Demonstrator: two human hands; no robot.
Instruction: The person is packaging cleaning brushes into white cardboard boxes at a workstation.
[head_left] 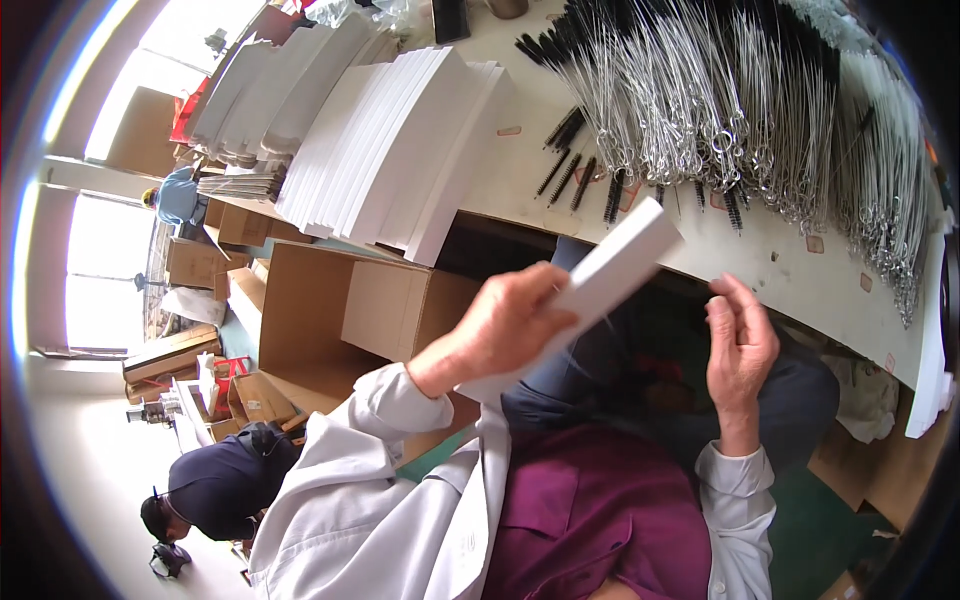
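Note:
My left hand grips a long, slim white cardboard box, with the thumb lying across it. The box slants up to the right over my lap, its far end near the table edge and slightly smeared by motion. Off to the right, apart from the box, is my right hand, its fingers loosely bent and nothing visible between them. On the table beyond, a large heap of wire-handled brushes with looped ends and black bristles lies spread out. Several small black brushes lie loose along its near side.
Stacked white boxes stand on the table at left. Below them an open brown carton sits beside my left arm. Two people are farther off: one in dark clothing, another in light blue. White strips overhang the table's right end.

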